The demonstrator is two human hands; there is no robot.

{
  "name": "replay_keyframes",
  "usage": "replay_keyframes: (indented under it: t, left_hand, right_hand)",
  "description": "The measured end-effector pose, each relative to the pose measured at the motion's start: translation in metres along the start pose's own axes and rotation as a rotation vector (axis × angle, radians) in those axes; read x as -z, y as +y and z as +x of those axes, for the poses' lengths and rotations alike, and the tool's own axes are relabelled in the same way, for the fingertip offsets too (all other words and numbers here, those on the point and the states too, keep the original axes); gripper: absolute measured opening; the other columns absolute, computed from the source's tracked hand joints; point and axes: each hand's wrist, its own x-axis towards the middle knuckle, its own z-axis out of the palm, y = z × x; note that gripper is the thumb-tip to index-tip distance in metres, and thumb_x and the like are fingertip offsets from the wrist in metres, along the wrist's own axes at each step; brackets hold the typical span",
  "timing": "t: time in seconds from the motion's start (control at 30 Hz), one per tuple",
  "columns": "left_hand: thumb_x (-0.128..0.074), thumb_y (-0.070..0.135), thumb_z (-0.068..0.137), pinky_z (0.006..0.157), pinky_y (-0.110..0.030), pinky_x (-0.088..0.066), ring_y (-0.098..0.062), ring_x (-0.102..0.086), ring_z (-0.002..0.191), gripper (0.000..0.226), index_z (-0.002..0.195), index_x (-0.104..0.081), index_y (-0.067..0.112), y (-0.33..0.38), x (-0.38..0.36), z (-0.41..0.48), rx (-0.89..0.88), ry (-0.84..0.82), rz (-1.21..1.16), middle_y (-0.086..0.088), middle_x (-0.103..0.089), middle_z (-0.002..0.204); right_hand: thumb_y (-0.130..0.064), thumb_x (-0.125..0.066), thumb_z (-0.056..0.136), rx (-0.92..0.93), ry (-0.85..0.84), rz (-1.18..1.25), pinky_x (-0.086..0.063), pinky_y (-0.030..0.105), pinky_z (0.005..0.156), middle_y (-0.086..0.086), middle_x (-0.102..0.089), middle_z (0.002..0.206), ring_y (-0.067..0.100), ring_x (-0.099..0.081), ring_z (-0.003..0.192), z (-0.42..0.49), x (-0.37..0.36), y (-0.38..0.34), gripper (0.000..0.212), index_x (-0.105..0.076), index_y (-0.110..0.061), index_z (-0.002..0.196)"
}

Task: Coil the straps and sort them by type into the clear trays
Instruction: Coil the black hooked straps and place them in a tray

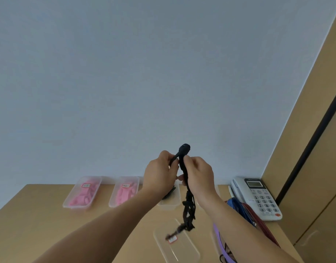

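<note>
"While that clear tray (175,245) nearest us on the worktop (49,215) shows only a label, where is the black strap (189,205)?"

"Up in the air above it. Both hands have it. The left hand (159,175) pinches one side of the top loop. The right hand (198,177) curls round the bunched length just beside it, and the tail dangles toward that tray."

"How will it handle?"

"Light and limp, I'd judge. It looks tangled lower down, so it may flop and snag. Best to hold near the loop and wind the slack from the top."

"And the loose ones on the right?"

"A purple strap (218,238), a blue striped strap (237,205) and a red striped strap (258,223) lie by the right forearm. They're flat webbing, probably stiffer."

"Farther back?"

"A left pink tray (83,192) and a second pink tray (125,190), both holding pink straps. Next comes a third tray (169,202) with something black, partly behind the left hand and likely this strap's home. A telephone (258,198) sits by the wall."
</note>
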Motion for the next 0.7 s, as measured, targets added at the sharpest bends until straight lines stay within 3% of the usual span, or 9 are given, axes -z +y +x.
replay_keyframes:
  t: [0.1,0.17,0.23,0.3,0.4,0.47,0.5,0.6,0.7]
  left_hand:
    - [-0.077,0.004,0.077,0.035,-0.027,-0.034,-0.025,-0.047,0.035,0.01,0.079,-0.068,0.008,-0.015,0.001,0.002,-0.539,0.165,0.437,0.0,-0.055,0.047]
    - [-0.075,-0.008,0.063,0.031,-0.022,-0.031,-0.02,-0.044,0.035,0.022,0.077,-0.071,0.009,-0.023,0.003,0.004,-0.783,0.2,0.48,0.003,-0.056,0.051]
    - [-0.064,-0.008,0.069,0.034,-0.025,-0.039,-0.019,-0.052,0.045,0.023,0.084,-0.073,0.008,-0.027,0.003,0.005,-0.871,0.152,0.412,0.003,-0.065,0.065]
    - [-0.061,-0.004,0.077,0.047,-0.027,-0.05,-0.009,-0.062,0.06,0.028,0.098,-0.074,0.01,-0.03,0.005,0.005,-0.746,0.07,0.237,0.007,-0.072,0.081]
    - [-0.067,0.01,0.084,0.069,-0.014,-0.049,0.005,-0.064,0.083,0.045,0.123,-0.057,0.03,-0.021,0.013,0.007,-0.197,-0.238,-0.165,0.024,-0.067,0.104]
    - [-0.069,0.023,0.083,0.076,-0.025,-0.054,-0.007,-0.069,0.092,0.054,0.131,-0.045,0.028,-0.016,0.021,0.012,0.128,-0.486,-0.402,0.012,-0.067,0.114]
    - [-0.069,0.03,0.083,0.075,-0.031,-0.055,-0.017,-0.072,0.093,0.051,0.129,-0.048,0.022,-0.014,0.024,0.014,0.24,-0.591,-0.522,0.003,-0.068,0.115]
    - [-0.055,0.041,0.091,0.073,-0.034,-0.049,-0.026,-0.071,0.092,0.035,0.106,-0.064,0.011,-0.009,0.032,0.014,0.285,-0.758,-0.651,-0.008,-0.072,0.105]
    - [-0.051,0.03,0.101,0.071,-0.032,-0.048,-0.023,-0.072,0.088,0.029,0.104,-0.065,0.006,-0.01,0.03,0.01,0.236,-0.628,-0.564,-0.007,-0.075,0.099]
  right_hand:
    - [-0.043,-0.06,0.089,-0.03,-0.029,-0.004,-0.048,0.032,0.05,0.023,-0.063,0.066,0.017,-0.064,0.047,-0.001,-0.001,-0.005,0.053,-0.059,0.009,0.078]
    - [-0.042,-0.066,0.087,-0.139,-0.018,0.088,-0.042,0.025,0.044,0.018,-0.061,0.057,0.018,-0.054,0.043,-0.001,0.001,-0.005,0.047,-0.067,0.004,0.075]
    - [-0.038,-0.07,0.086,-0.255,-0.021,0.202,-0.039,0.026,0.046,0.011,-0.06,0.054,0.019,-0.047,0.044,-0.002,0.004,-0.004,0.037,-0.072,-0.004,0.074]
    - [-0.035,-0.072,0.085,-0.282,-0.042,0.247,-0.038,0.027,0.049,0.01,-0.058,0.056,0.019,-0.046,0.045,-0.004,0.004,-0.003,0.033,-0.073,-0.003,0.077]
    - [-0.034,-0.07,0.087,-0.199,-0.057,0.241,-0.041,0.023,0.046,0.008,-0.058,0.056,0.017,-0.048,0.046,-0.003,0.006,-0.006,0.032,-0.072,-0.002,0.079]
    - [-0.031,-0.068,0.089,-0.138,-0.069,0.245,-0.043,0.022,0.046,0.006,-0.059,0.057,0.015,-0.048,0.047,-0.002,0.007,-0.009,0.027,-0.074,-0.006,0.078]
    - [-0.029,-0.066,0.09,-0.113,-0.072,0.251,-0.043,0.022,0.047,0.005,-0.059,0.057,0.015,-0.048,0.048,-0.001,0.008,-0.01,0.026,-0.075,-0.008,0.078]
    - [-0.027,-0.063,0.093,-0.081,-0.108,0.275,-0.045,0.023,0.05,0.004,-0.06,0.06,0.015,-0.05,0.052,0.001,0.01,-0.011,0.024,-0.076,-0.01,0.083]
    - [-0.03,-0.064,0.093,-0.109,-0.145,0.285,-0.048,0.026,0.052,0.007,-0.064,0.065,0.016,-0.052,0.051,0.002,0.01,-0.01,0.022,-0.077,-0.015,0.086]
